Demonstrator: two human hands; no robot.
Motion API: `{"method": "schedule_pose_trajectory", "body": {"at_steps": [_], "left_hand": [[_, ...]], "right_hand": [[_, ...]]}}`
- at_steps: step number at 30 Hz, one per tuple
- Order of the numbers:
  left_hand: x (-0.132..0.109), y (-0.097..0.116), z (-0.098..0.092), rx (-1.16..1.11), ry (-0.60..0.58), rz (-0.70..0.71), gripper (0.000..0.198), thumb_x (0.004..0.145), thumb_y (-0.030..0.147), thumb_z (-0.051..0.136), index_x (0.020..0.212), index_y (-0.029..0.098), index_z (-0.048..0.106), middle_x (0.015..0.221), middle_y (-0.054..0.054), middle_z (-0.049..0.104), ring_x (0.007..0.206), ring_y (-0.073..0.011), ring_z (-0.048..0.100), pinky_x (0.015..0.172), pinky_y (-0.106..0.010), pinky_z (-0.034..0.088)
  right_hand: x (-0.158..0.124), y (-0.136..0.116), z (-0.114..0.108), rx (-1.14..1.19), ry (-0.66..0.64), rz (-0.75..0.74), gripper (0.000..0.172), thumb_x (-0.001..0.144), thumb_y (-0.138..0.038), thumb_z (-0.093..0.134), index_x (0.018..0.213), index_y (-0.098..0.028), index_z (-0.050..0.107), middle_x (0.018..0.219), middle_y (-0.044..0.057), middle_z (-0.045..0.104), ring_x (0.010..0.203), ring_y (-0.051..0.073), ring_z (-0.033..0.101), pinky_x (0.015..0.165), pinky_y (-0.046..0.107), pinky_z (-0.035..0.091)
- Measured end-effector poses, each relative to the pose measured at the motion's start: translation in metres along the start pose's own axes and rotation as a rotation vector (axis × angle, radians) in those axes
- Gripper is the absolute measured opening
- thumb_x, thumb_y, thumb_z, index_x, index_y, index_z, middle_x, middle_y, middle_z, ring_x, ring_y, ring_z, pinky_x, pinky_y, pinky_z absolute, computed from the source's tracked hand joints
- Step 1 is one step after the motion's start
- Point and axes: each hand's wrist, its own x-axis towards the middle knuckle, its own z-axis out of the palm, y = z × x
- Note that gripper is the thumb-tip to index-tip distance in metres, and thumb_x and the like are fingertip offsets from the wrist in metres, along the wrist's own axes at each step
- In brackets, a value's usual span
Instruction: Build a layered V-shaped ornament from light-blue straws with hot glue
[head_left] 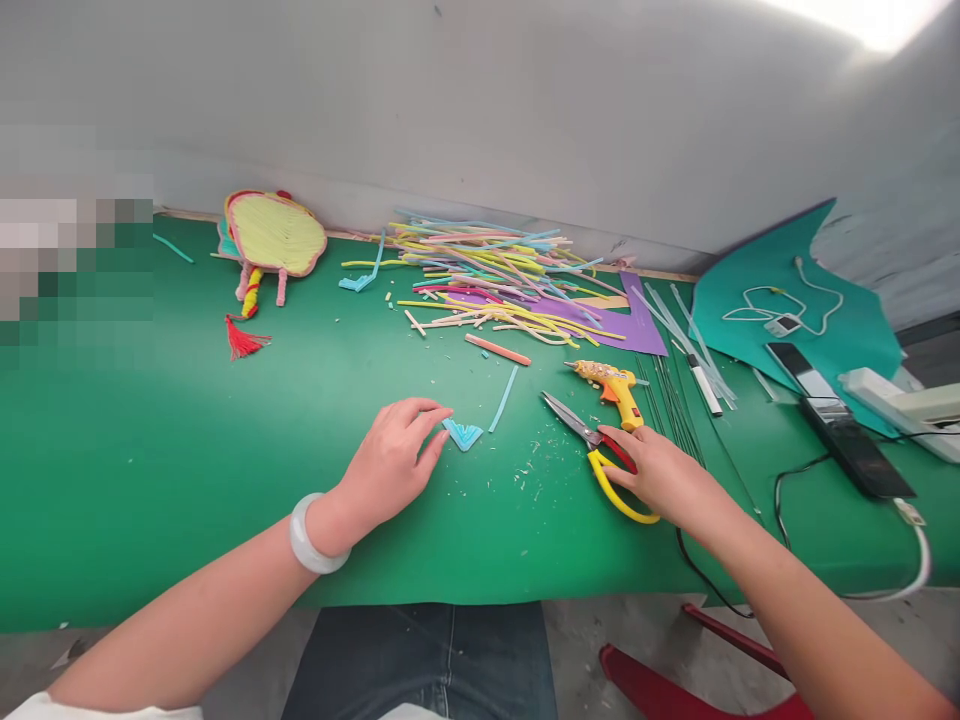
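Note:
A small light-blue V-shaped piece of bent fuzzy strips (pixel 463 435) lies flat on the green table. My left hand (pixel 394 455) has thumb and index finger at its left end, pinching it lightly. To its right rests a loose light-blue strip (pixel 503 399). My right hand (pixel 656 470) grips the scissors (pixel 600 445) by their red and yellow handles. The scissor blades point up and left, slightly apart. Just beyond that hand lies a yellow glue gun (pixel 611 385).
Colourful fuzzy stems (pixel 495 270) are heaped at the back over a purple sheet (pixel 637 320). A yellow fan-shaped craft (pixel 276 235) with a red tassel stands back left. At right are glue sticks (pixel 686 330), a marker (pixel 705 385), a phone (pixel 832 420), cables and a power strip (pixel 900 405).

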Motion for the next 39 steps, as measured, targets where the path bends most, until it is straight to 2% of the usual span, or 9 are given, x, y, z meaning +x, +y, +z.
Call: {"method": "schedule_pose_trajectory", "body": {"at_steps": [3,7,10,13,17,26,29,32,39], "left_hand": [[0.002,-0.003,-0.001,-0.011,0.025,-0.027,0.024,0.097,0.023,0.049,0.118,0.019,0.060,0.112,-0.010,0.064,0.104,-0.0227,0.061,0.092,-0.042,0.052],[0.003,-0.003,-0.003,-0.054,0.036,-0.064,0.018,0.097,0.024,0.050,0.111,0.019,0.060,0.104,-0.008,0.064,0.098,-0.0212,0.061,0.089,-0.040,0.051],[0.003,-0.003,-0.005,-0.087,0.038,-0.110,0.010,0.096,0.024,0.051,0.099,0.018,0.058,0.092,-0.005,0.063,0.088,-0.0191,0.060,0.083,-0.037,0.049],[0.004,-0.004,-0.006,-0.113,0.045,-0.139,0.008,0.096,0.023,0.052,0.090,0.019,0.056,0.084,-0.002,0.061,0.080,-0.0171,0.058,0.078,-0.034,0.047],[0.005,-0.004,-0.008,-0.132,0.046,-0.148,0.011,0.096,0.026,0.053,0.087,0.019,0.055,0.082,-0.001,0.060,0.078,-0.0166,0.057,0.077,-0.033,0.045],[0.006,-0.004,-0.010,-0.234,0.034,-0.206,0.013,0.096,0.030,0.052,0.093,0.019,0.060,0.086,-0.002,0.063,0.083,-0.0174,0.059,0.081,-0.034,0.046],[0.006,-0.002,-0.011,-0.342,0.027,-0.282,0.013,0.093,0.031,0.055,0.098,0.020,0.060,0.091,-0.003,0.064,0.088,-0.0178,0.060,0.085,-0.035,0.046],[0.007,0.002,-0.012,-0.537,-0.012,-0.381,0.020,0.090,0.034,0.059,0.106,0.021,0.061,0.097,-0.003,0.065,0.094,-0.0178,0.061,0.088,-0.034,0.047],[0.010,0.006,-0.015,-0.881,-0.007,-0.599,0.026,0.084,0.043,0.067,0.097,0.021,0.066,0.100,-0.004,0.068,0.095,-0.0184,0.062,0.085,-0.031,0.047]], "right_hand": [[0.004,0.001,-0.014,0.055,-0.019,-0.038,0.047,0.086,-0.036,0.058,0.132,-0.026,0.058,0.103,0.010,0.064,0.092,0.026,0.062,0.068,0.033,0.046],[0.017,-0.031,-0.040,0.205,0.235,-0.060,0.028,0.094,-0.033,0.047,0.112,-0.023,0.067,0.109,0.009,0.064,0.104,0.026,0.059,0.081,0.035,0.046],[0.038,-0.065,-0.050,0.347,0.349,-0.302,0.023,0.096,-0.028,0.048,0.107,-0.022,0.068,0.107,0.008,0.063,0.106,0.022,0.057,0.089,0.033,0.044],[0.063,-0.090,-0.049,0.290,0.341,-0.427,0.025,0.094,-0.017,0.051,0.112,-0.023,0.067,0.115,0.009,0.060,0.109,0.024,0.053,0.090,0.035,0.042],[0.083,-0.101,-0.046,0.114,0.253,-0.428,0.018,0.090,-0.014,0.058,0.102,-0.020,0.069,0.111,0.011,0.061,0.103,0.025,0.051,0.079,0.034,0.038],[0.083,-0.098,-0.044,0.003,0.217,-0.513,0.020,0.091,-0.005,0.045,0.086,-0.018,0.059,0.096,0.010,0.062,0.093,0.024,0.049,0.075,0.034,0.031],[0.069,-0.102,-0.046,0.203,0.271,-0.510,0.016,0.093,-0.008,0.043,0.090,-0.019,0.054,0.096,0.009,0.061,0.092,0.023,0.048,0.078,0.034,0.034],[0.047,-0.118,-0.053,0.580,0.284,-0.481,0.013,0.097,-0.015,0.038,0.094,-0.021,0.049,0.095,0.005,0.060,0.089,0.019,0.051,0.079,0.032,0.038],[0.019,-0.163,-0.052,1.045,0.111,-0.485,0.010,0.099,-0.024,0.040,0.093,-0.024,0.049,0.091,0.000,0.060,0.087,0.016,0.054,0.078,0.030,0.042]]}}
